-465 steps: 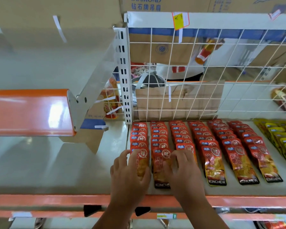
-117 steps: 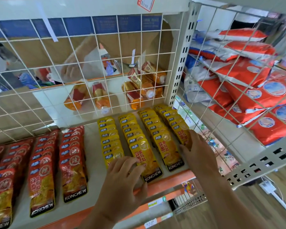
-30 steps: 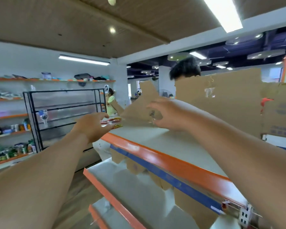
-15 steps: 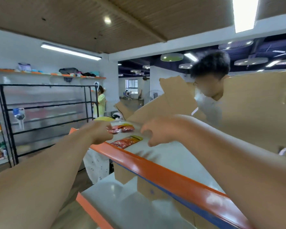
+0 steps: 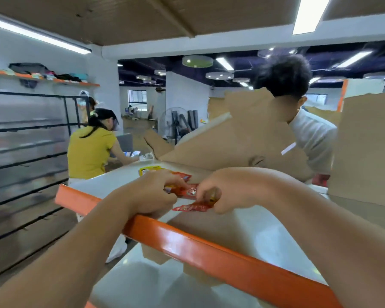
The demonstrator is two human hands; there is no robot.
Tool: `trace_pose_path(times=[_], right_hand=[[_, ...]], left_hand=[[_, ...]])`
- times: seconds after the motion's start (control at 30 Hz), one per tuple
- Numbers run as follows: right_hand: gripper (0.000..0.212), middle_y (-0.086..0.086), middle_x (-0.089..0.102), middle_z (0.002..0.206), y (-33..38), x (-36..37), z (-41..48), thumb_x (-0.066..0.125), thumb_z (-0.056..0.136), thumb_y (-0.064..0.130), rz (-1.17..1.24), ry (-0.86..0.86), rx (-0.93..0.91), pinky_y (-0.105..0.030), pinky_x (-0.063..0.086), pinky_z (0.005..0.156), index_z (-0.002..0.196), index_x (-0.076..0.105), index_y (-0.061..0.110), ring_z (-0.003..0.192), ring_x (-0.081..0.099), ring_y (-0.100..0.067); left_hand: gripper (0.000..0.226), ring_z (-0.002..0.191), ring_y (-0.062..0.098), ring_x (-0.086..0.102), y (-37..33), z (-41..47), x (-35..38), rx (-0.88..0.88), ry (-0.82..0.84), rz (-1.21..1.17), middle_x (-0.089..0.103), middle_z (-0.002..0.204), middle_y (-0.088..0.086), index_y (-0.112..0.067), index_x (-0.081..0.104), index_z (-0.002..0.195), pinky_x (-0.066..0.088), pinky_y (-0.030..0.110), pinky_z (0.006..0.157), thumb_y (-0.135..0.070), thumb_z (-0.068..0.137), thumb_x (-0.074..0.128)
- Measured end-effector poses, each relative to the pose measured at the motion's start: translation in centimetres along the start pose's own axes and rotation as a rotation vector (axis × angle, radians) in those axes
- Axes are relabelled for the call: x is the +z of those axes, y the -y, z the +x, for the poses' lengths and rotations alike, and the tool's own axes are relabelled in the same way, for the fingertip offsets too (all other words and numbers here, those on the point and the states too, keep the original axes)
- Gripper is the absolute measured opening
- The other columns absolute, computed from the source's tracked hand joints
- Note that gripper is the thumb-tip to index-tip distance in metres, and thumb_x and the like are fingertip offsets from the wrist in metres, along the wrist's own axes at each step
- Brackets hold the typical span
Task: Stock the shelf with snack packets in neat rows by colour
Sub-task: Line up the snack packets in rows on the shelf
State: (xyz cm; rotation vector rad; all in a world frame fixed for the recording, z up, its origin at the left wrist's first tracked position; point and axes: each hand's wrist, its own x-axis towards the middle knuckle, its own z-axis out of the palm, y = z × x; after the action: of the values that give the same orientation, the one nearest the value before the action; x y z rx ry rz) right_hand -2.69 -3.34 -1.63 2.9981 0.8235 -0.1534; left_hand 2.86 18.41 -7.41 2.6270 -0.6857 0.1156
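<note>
Both arms reach over the glossy orange front rail of a white metal top shelf [image 5: 209, 247]. The left hand [image 5: 153, 194] curls its fingers round one end of a red foil snack packet [image 5: 188, 190]. The right hand [image 5: 229, 192] has its fingers bent tight at the other end, so the packet lies stretched between the two, low over the shelf. A second red packet [image 5: 192, 207] pokes out at seven o'clock from the right hand, pinched under its thumb. At twelve o'clock from the left hand a third red packet [image 5: 183, 175] lies flat, with a flat yellow snack packet [image 5: 149, 169] just beside it. Brown cardboard boxes [image 5: 242, 141] stand at one o'clock, and a person in a white shirt [image 5: 313, 138] bends behind them. At ten o'clock a person in a yellow top [image 5: 89, 152] leans near a black metal rack [image 5: 31, 125].
</note>
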Motion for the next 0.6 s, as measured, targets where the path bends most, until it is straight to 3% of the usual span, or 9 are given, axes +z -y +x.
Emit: trace_pose_path(times=[0.07, 0.13, 0.2, 0.3, 0.37, 0.43, 0.5, 0.6], right_hand=[[0.037, 0.014, 0.065, 0.082, -1.1, -0.1, -0.5, 0.064, 0.082, 0.012, 0.099, -0.005, 0.035, -0.014, 0.044, 0.061, 0.112, 0.07, 0.032, 0.066, 0.058, 0.003], [0.023, 0.012, 0.068, 0.076, -1.6, -0.4, -0.8, 0.062, 0.084, 0.013, 0.14, -0.062, 0.067, -0.016, 0.044, 0.061, 0.097, 0.072, 0.029, 0.065, 0.057, 0.002], [0.014, 0.011, 0.061, 0.066, -2.3, -1.2, -0.8, 0.059, 0.088, 0.014, 0.189, -0.2, 0.097, -0.014, 0.038, 0.055, 0.087, 0.071, 0.021, 0.058, 0.051, 0.003], [0.018, 0.015, 0.061, 0.063, -3.8, -1.7, -0.5, 0.059, 0.091, 0.014, 0.29, -0.416, 0.195, -0.016, 0.037, 0.053, 0.081, 0.071, 0.023, 0.057, 0.05, 0.001], [0.015, 0.011, 0.064, 0.068, -4.8, -1.1, -0.3, 0.061, 0.09, 0.015, 0.226, -0.355, 0.298, -0.015, 0.039, 0.052, 0.083, 0.071, 0.023, 0.065, 0.055, -0.007], [0.011, 0.009, 0.069, 0.09, -5.7, 0.0, -0.2, 0.065, 0.09, 0.024, 0.076, -0.142, 0.384, -0.02, 0.05, 0.07, 0.1, 0.07, 0.025, 0.083, 0.063, -0.012], [0.03, 0.011, 0.064, 0.108, -5.8, 0.6, -0.3, 0.068, 0.09, 0.043, 0.049, -0.007, 0.415, -0.031, 0.051, 0.091, 0.117, 0.063, 0.033, 0.1, 0.062, -0.013], [0.048, 0.019, 0.06, 0.119, -5.2, 0.4, -0.4, 0.074, 0.08, 0.058, 0.185, 0.012, 0.345, -0.027, 0.047, 0.095, 0.122, 0.057, 0.043, 0.107, 0.06, -0.005]], left_hand=[[0.042, 0.111, 0.007, 0.056, 0.3, 0.0, 0.1, -0.007, -0.008, -0.029, 0.059, 0.125, -0.015, -0.071, 0.058, 0.099, 0.048, 0.036, 0.102, -0.042, 0.07, 0.054], [0.038, 0.105, 0.005, 0.06, 0.8, 0.2, 0.3, 0.001, -0.033, -0.02, 0.062, 0.119, -0.018, -0.07, 0.059, 0.099, 0.052, 0.036, 0.097, -0.047, 0.069, 0.053], [0.036, 0.099, 0.003, 0.061, 1.0, 0.1, 0.4, 0.015, -0.077, -0.028, 0.064, 0.111, -0.021, -0.063, 0.063, 0.104, 0.054, 0.034, 0.092, -0.048, 0.073, 0.056], [0.016, 0.093, -0.001, 0.059, 1.5, 0.0, 0.4, 0.024, -0.151, -0.036, 0.064, 0.104, -0.024, -0.056, 0.067, 0.101, 0.051, 0.029, 0.083, -0.048, 0.087, 0.067], [0.006, 0.09, 0.0, 0.059, 1.5, -0.1, 0.4, 0.049, -0.214, -0.024, 0.065, 0.098, -0.023, -0.049, 0.07, 0.097, 0.048, 0.029, 0.08, -0.046, 0.093, 0.067], [0.007, 0.087, 0.002, 0.057, 1.3, -0.5, 0.4, 0.053, -0.292, 0.007, 0.064, 0.091, -0.019, -0.041, 0.072, 0.096, 0.047, 0.03, 0.077, -0.042, 0.097, 0.064], [0.011, 0.084, 0.006, 0.055, 1.1, -0.8, 0.5, 0.061, -0.405, 0.018, 0.063, 0.086, -0.015, -0.034, 0.069, 0.092, 0.044, 0.029, 0.072, -0.036, 0.099, 0.061], [0.015, 0.08, 0.005, 0.056, 1.2, -1.0, 0.3, 0.026, -0.558, -0.059, 0.063, 0.082, -0.012, -0.029, 0.065, 0.089, 0.039, 0.024, 0.064, -0.031, 0.101, 0.057]])
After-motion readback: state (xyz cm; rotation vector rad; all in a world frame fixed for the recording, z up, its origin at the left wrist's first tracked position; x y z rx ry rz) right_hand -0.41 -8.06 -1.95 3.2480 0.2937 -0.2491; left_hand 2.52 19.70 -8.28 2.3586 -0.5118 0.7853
